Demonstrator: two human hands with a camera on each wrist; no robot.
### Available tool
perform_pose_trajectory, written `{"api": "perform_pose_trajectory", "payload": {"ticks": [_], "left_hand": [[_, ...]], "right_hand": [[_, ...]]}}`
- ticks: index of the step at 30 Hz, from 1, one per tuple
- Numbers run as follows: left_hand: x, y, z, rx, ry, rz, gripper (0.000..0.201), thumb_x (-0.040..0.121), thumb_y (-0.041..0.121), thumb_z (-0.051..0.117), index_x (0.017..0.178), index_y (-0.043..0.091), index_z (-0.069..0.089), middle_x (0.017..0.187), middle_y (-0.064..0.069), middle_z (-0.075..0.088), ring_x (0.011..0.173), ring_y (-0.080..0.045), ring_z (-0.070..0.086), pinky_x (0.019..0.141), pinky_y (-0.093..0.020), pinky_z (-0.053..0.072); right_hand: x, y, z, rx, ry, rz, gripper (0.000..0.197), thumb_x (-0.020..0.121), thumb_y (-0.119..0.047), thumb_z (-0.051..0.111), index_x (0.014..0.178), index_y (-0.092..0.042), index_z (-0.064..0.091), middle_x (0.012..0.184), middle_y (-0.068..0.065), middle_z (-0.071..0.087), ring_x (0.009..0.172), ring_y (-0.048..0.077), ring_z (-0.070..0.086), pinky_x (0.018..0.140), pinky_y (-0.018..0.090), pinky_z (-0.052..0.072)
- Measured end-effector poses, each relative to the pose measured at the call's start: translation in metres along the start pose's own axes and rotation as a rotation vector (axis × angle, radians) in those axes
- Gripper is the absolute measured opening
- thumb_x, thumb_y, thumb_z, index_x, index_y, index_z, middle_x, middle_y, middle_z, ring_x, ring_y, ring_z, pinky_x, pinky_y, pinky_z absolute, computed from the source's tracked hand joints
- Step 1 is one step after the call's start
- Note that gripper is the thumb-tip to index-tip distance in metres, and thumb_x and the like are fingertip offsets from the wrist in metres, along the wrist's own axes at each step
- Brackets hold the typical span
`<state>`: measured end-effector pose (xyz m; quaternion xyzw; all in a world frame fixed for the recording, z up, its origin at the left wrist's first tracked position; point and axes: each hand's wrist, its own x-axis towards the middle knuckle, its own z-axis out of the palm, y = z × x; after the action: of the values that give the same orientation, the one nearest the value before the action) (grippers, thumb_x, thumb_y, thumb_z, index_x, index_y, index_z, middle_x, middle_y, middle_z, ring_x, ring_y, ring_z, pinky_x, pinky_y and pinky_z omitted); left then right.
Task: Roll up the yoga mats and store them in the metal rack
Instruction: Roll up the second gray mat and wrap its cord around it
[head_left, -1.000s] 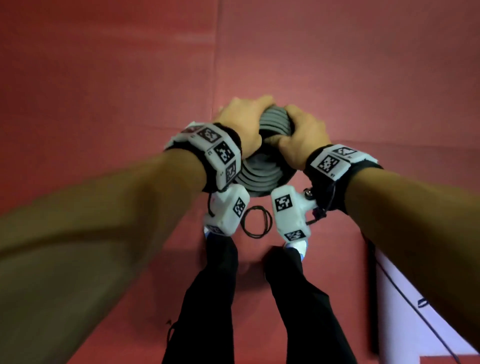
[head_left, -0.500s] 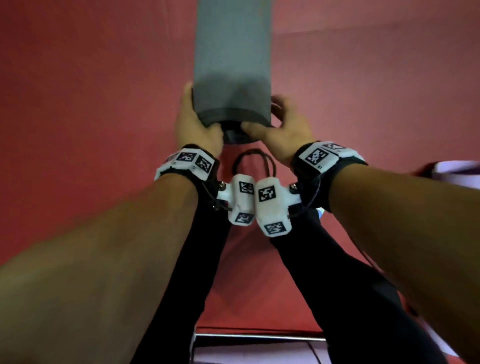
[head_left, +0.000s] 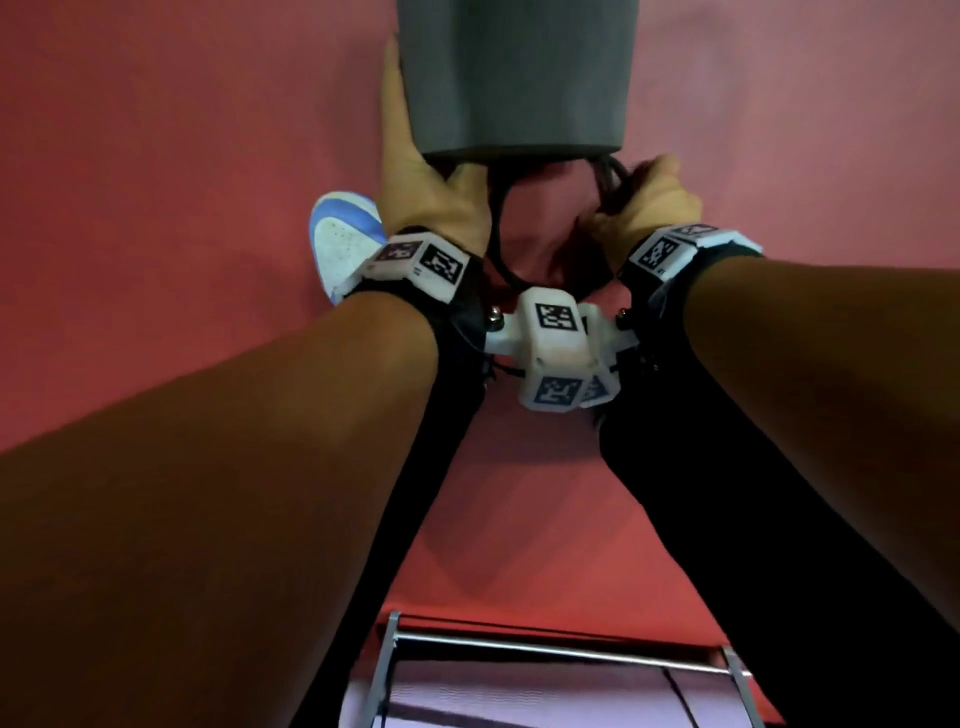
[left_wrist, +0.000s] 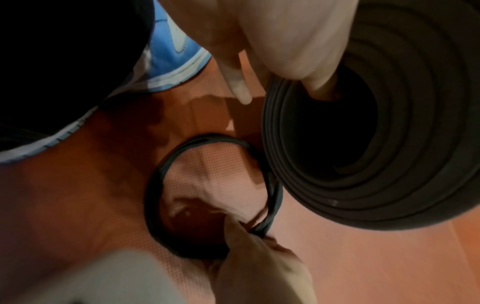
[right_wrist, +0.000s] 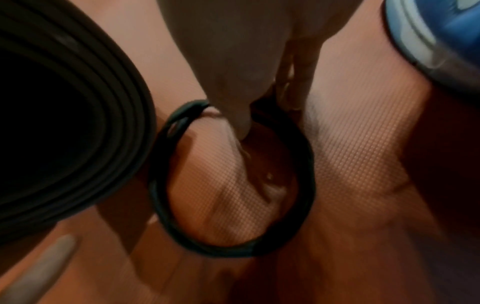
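Observation:
A rolled grey yoga mat (head_left: 519, 78) is held off the floor, its spiral end (left_wrist: 363, 185) facing me. My left hand (head_left: 415, 176) grips that end from the left, with one finger hooked into the hollow core (left_wrist: 322, 90). My right hand (head_left: 649, 202) is off the mat, just right of its end, and pinches a black elastic band (head_left: 496, 244). The band hangs as an open loop (right_wrist: 233, 251) below the mat's end, between my wrists. The right fingers (right_wrist: 241, 115) close on the top of the loop.
The red floor mat (head_left: 156, 208) covers the floor all around. A blue and white shoe (head_left: 343, 244) stands left of my left wrist. The metal rack's bar (head_left: 545, 652) crosses the bottom of the head view, over a pale purple surface (head_left: 519, 696). Black trouser legs fill the centre.
The band lay on the floor a second ago; now my right hand has left the mat's end and holds it up. The mat tipped lengthwise away from me and came closer.

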<state>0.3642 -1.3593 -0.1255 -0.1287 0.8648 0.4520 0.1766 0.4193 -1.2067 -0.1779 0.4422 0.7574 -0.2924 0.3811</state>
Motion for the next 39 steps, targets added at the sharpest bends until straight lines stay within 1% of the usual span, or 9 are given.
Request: {"api": "perform_pose_trajectory", "payload": {"ticks": [4,8,15,21,25,28,30,34,39], "left_hand": [[-0.007,0.011,-0.004,-0.021,-0.003,-0.037,0.075,0.080,0.006,0.054,0.151,0.009,0.031,0.125,0.002,0.067,0.110,-0.009,0.065,0.099,-0.023,0.048],[-0.014,0.053,-0.021,-0.103,-0.035,-0.057,0.079,0.076,0.015,0.059,0.149,0.003,0.030,0.129,-0.007,0.064,0.117,-0.016,0.063,0.104,-0.037,0.048],[-0.022,0.236,-0.095,0.101,-0.072,-0.052,0.074,0.078,0.027,0.066,0.147,0.017,0.041,0.120,0.006,0.060,0.109,-0.009,0.058,0.095,-0.012,0.040],[-0.023,0.391,-0.171,0.304,-0.153,0.105,0.051,0.086,0.037,0.067,0.130,0.016,0.055,0.117,-0.003,0.063,0.111,-0.024,0.058,0.074,-0.012,0.032],[-0.021,0.465,-0.217,0.358,-0.246,0.108,0.046,0.087,0.053,0.063,0.122,0.023,0.061,0.105,-0.001,0.065,0.103,-0.025,0.059,0.085,-0.023,0.044],[-0.018,0.492,-0.237,0.303,-0.283,0.083,0.041,0.084,0.050,0.064,0.121,0.034,0.059,0.106,0.000,0.068,0.097,-0.027,0.064,0.083,-0.037,0.058],[-0.022,0.491,-0.240,0.395,-0.367,0.059,0.043,0.082,0.055,0.063,0.119,0.033,0.058,0.109,-0.003,0.068,0.094,-0.031,0.064,0.079,-0.035,0.054],[-0.043,0.490,-0.239,0.600,-0.581,0.220,0.046,0.093,0.047,0.059,0.133,0.025,0.053,0.120,-0.002,0.063,0.110,-0.028,0.059,0.079,-0.027,0.038],[-0.059,0.479,-0.237,0.500,-0.627,0.265,0.039,0.095,0.046,0.055,0.131,0.031,0.053,0.109,0.009,0.066,0.106,-0.023,0.062,0.086,-0.031,0.042]], "right_hand": [[-0.009,0.003,-0.006,-0.010,0.029,0.000,0.041,0.090,-0.015,0.058,0.128,-0.008,0.045,0.127,0.017,0.057,0.116,0.034,0.055,0.087,0.034,0.044],[-0.058,0.002,-0.046,-0.038,-0.017,-0.158,0.029,0.089,-0.013,0.053,0.115,-0.012,0.065,0.116,0.018,0.066,0.112,0.037,0.058,0.088,0.032,0.045],[-0.208,-0.054,-0.206,0.122,-0.034,-0.429,0.020,0.089,-0.008,0.050,0.088,-0.014,0.070,0.076,0.004,0.059,0.080,0.025,0.053,0.065,0.024,0.033],[-0.321,-0.126,-0.331,0.140,0.138,-0.770,0.014,0.093,-0.027,0.060,0.095,-0.015,0.067,0.080,0.002,0.064,0.080,0.026,0.056,0.067,0.025,0.034],[-0.366,-0.167,-0.402,0.294,0.363,-0.828,0.017,0.100,-0.030,0.051,0.096,-0.016,0.061,0.080,0.004,0.066,0.084,0.032,0.059,0.069,0.025,0.034],[-0.390,-0.198,-0.449,0.402,0.392,-0.741,0.022,0.100,-0.034,0.050,0.080,-0.024,0.046,0.068,-0.012,0.047,0.075,0.023,0.048,0.065,0.024,0.029],[-0.391,-0.206,-0.461,0.372,0.262,-0.701,0.009,0.094,-0.029,0.057,0.099,-0.022,0.054,0.073,-0.014,0.049,0.074,0.017,0.052,0.065,0.024,0.035],[-0.390,-0.211,-0.458,0.015,0.257,-0.715,0.031,0.090,-0.007,0.050,0.118,-0.010,0.062,0.105,0.006,0.064,0.102,0.027,0.058,0.079,0.027,0.039],[-0.392,-0.197,-0.437,-0.056,0.397,-0.683,0.028,0.091,-0.018,0.047,0.114,-0.017,0.064,0.109,0.013,0.060,0.103,0.033,0.056,0.079,0.032,0.042]]}}
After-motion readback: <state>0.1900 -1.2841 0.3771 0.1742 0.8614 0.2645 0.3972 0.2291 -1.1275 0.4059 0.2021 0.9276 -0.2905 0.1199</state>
